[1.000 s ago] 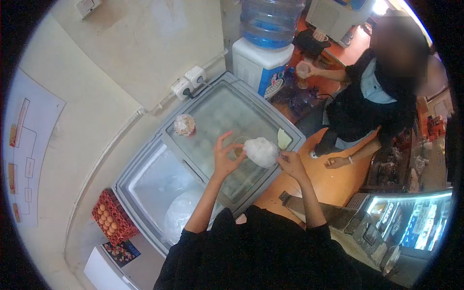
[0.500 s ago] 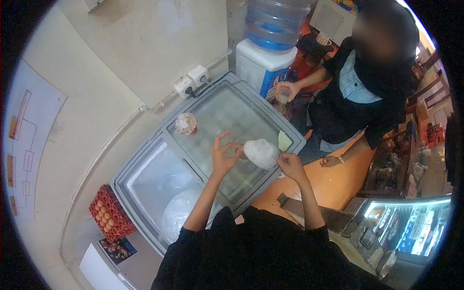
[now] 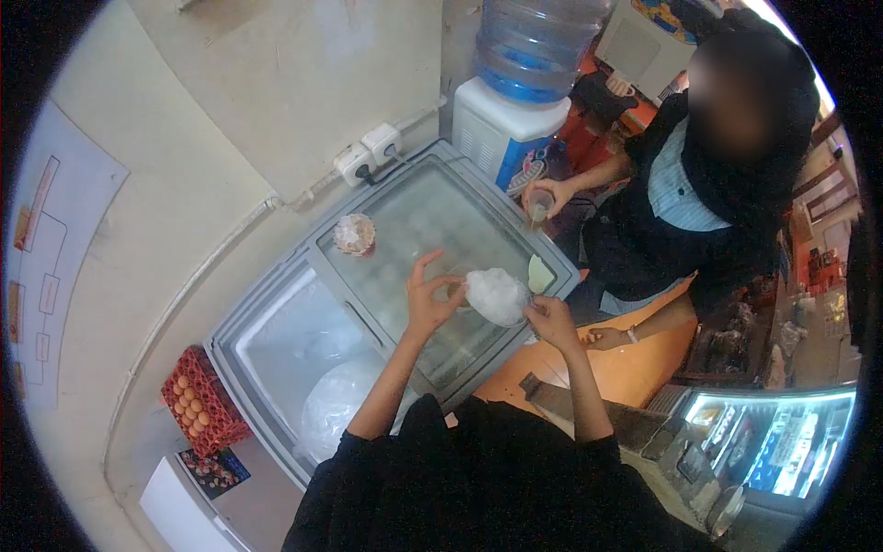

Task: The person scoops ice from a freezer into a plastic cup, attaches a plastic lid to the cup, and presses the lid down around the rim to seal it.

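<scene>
A white mound (image 3: 498, 297), loose and icy-looking, sits between both hands above the glass lid (image 3: 432, 193) of a chest freezer (image 3: 501, 352). The right hand (image 3: 555, 324) pinches its near right edge between thumb and fingers, and this seems to be the firmer hold. The left hand (image 3: 432, 299) brings thumb and forefinger together in a ring at the opposite edge, while the other fingers stand raised and spread, probably to stay off the soft top; I cannot tell whether that ring grips or only touches. Holding from two sides likely steadies something that could crumble or tip, and the glass just below could catch stray bits. What contains the mound, perhaps a thin transparent cup or bag, is too blurred to settle. Toward the back of the lid stands a cup with a pale topping (image 3: 355, 235), seemingly set there to leave room for both hands. A pale green piece (image 3: 541, 274) lies near the right edge. In the uncovered part of the freezer, a plastic bag (image 3: 340, 409) rests below the left forearm, probably for cold and easy reach. Beyond the lid's corner, a co-worker's hand (image 3: 557, 190) holds a small cup (image 3: 539, 208) by its sides.
</scene>
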